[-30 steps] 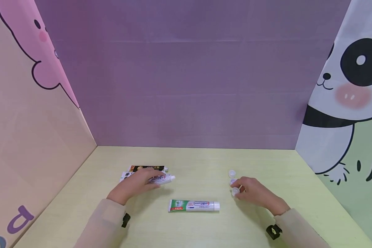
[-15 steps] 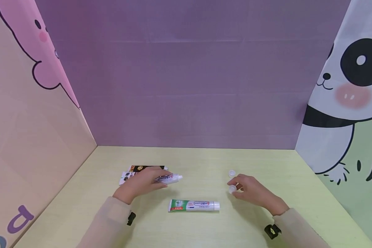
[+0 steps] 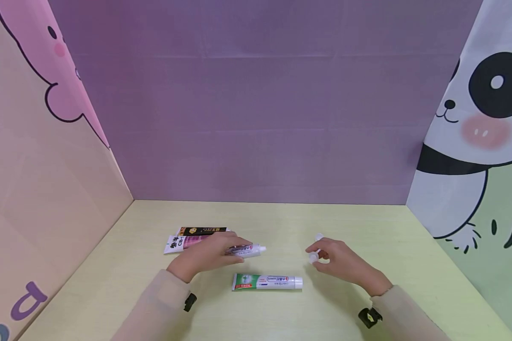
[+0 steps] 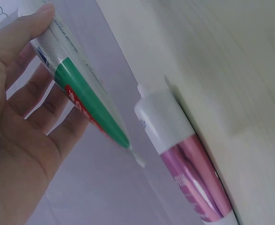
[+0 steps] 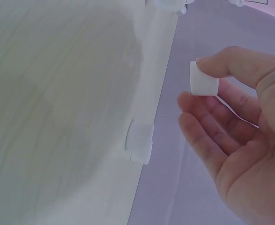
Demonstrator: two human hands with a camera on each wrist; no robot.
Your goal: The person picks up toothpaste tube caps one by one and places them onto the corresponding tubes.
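My left hand (image 3: 209, 252) grips a white toothpaste tube (image 3: 248, 251) above the table, its bare nozzle pointing right. In the left wrist view, that tube's green and red tail end (image 4: 88, 101) slopes past the fingers. My right hand (image 3: 346, 264) pinches a small white cap (image 3: 313, 257) between thumb and fingers, plain in the right wrist view as a short white cylinder (image 5: 204, 80). A gap separates nozzle and cap. On the table beyond the right hand stand two more white caps (image 5: 141, 143), overlapping in the right wrist view; the hand partly covers them in the head view.
A capped green-and-white toothpaste tube (image 3: 266, 282) lies in front, between the hands. Behind the left hand lie a pink-and-white tube (image 3: 181, 243) and a black tube (image 3: 200, 231), both partly covered. A purple panel (image 3: 273, 118) closes off the table's back edge.
The left hand has carried its tube rightward. My right hand has lifted the cap slightly and moved it left, so tube and cap are closer together.
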